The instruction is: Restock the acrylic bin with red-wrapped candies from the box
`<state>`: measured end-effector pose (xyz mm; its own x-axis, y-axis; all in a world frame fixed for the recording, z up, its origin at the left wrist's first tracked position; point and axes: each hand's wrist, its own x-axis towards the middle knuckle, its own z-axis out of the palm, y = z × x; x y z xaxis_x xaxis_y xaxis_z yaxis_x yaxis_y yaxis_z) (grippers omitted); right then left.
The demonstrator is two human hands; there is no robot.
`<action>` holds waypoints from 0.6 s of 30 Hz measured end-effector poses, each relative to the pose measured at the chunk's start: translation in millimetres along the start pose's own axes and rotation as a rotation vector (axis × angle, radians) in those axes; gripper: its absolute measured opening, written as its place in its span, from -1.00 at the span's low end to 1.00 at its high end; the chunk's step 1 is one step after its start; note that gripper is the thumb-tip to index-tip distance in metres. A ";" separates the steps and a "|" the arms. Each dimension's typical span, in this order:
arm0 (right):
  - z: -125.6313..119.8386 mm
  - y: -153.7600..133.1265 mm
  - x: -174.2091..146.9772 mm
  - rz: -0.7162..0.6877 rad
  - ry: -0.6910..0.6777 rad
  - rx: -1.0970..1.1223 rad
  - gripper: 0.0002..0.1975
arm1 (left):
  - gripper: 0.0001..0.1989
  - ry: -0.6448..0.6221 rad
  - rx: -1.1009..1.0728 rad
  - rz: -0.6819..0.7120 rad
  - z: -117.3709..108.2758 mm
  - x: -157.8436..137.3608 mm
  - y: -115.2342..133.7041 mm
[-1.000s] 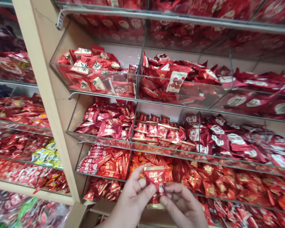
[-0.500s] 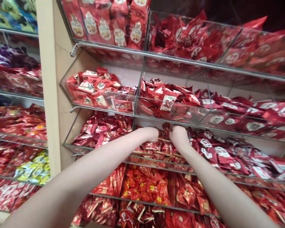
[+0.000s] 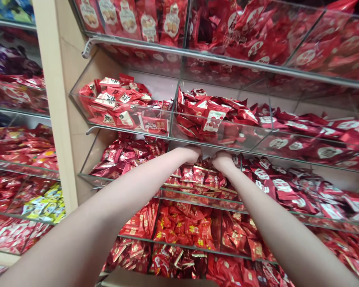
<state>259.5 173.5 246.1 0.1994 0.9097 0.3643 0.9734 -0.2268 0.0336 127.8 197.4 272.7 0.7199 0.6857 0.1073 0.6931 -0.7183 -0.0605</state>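
Note:
Both my hands reach into a clear-fronted bin of small red snack packets [image 3: 199, 175] on the middle shelf. My left hand [image 3: 193, 153] is at the back of the bin, bent at the wrist, its fingers hidden from me. To its right, my right hand [image 3: 222, 161] dips down behind the front packets; its fingers are hidden too. What either hand holds, if anything, does not show. The clear front panel [image 3: 194, 197] stands below my wrists, with gold-edged packets lying against it.
Just above my hands runs the edge of the upper shelf [image 3: 209, 148], with red packets [image 3: 214, 119] in its bins. Dark red packets [image 3: 131, 153] fill the bin at left, maroon ones [image 3: 281, 187] the right. A wooden upright [image 3: 55, 99] stands left. Low down shows a brown edge [image 3: 155, 279].
My hands have moved deeper into the bin, and their fingers have gone out of sight. The packets in front of them show more. The view has shifted slightly.

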 end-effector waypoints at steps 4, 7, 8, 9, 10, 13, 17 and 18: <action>-2.0 -2.4 -2.4 0.020 -0.048 0.001 -0.69 | -0.69 0.000 -0.003 -0.022 -0.4 -3.7 -0.4; -5.8 -3.2 -1.8 0.000 -0.103 -0.031 -0.68 | -0.70 -0.001 0.005 -0.043 1.0 -2.8 -2.3; -6.9 -3.8 -1.4 -0.009 -0.123 -0.047 -0.67 | -0.70 -0.001 0.009 -0.049 1.6 -1.9 -3.0; -7.9 -4.5 -0.9 -0.020 -0.138 -0.062 -0.65 | -0.70 -0.001 0.014 -0.053 2.2 -1.0 -3.6; -8.8 -5.2 -0.4 -0.032 -0.150 -0.075 -0.64 | -0.70 -0.001 0.017 -0.055 2.7 0.0 -4.2; -10.6 -6.8 1.3 -0.068 -0.169 -0.099 -0.64 | -0.68 -0.001 0.022 -0.043 4.1 2.7 -5.7; -12.2 -5.6 4.1 -0.110 -0.181 -0.098 -0.64 | -0.69 0.007 0.002 -0.027 3.9 4.7 -9.1; -12.4 -4.8 4.9 -0.119 -0.184 -0.095 -0.64 | -0.70 0.011 -0.008 -0.036 3.2 4.9 -10.7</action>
<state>254.3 174.8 259.3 0.1100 0.9780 0.1773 0.9779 -0.1384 0.1567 124.1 208.8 270.7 0.6941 0.7098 0.1200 0.7182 -0.6941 -0.0481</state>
